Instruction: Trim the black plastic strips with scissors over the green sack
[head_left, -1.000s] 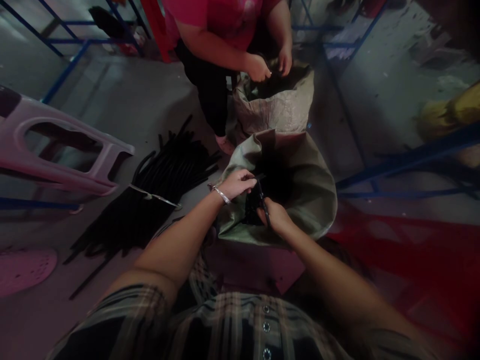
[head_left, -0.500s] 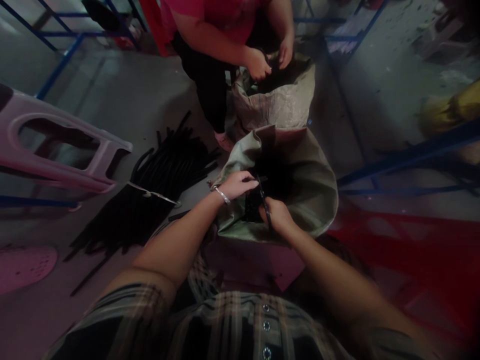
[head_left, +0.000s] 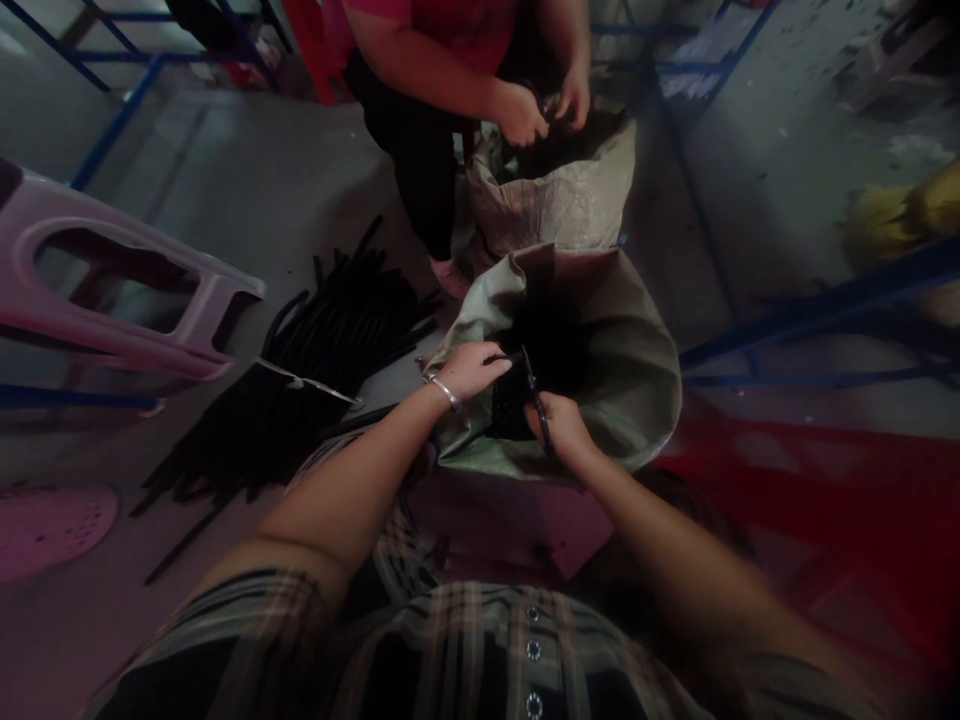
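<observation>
An open woven sack [head_left: 637, 390] stands in front of me, dark inside. Over its mouth, my right hand [head_left: 564, 425] is closed around the handles of dark scissors [head_left: 536, 395], blades pointing up and away from me. My left hand [head_left: 474, 370], with a silver bracelet at the wrist, pinches a black strip [head_left: 516, 357] whose end sticks out toward the blades. On the floor to the left lies a bundle of long black strips [head_left: 330, 340], tied with a pale cord [head_left: 307, 384].
Across from me a person in a pink top [head_left: 457, 40] works with both hands over another sack [head_left: 555, 205]. A pink plastic stool [head_left: 150, 290] stands at left. Blue metal bars [head_left: 817, 310] run along the right, above something red [head_left: 810, 500] on the floor.
The scissors and my right hand have shifted slightly right, away from my left fingers. More of the black strip's end shows between the hands. The other person's hands have come closer together.
</observation>
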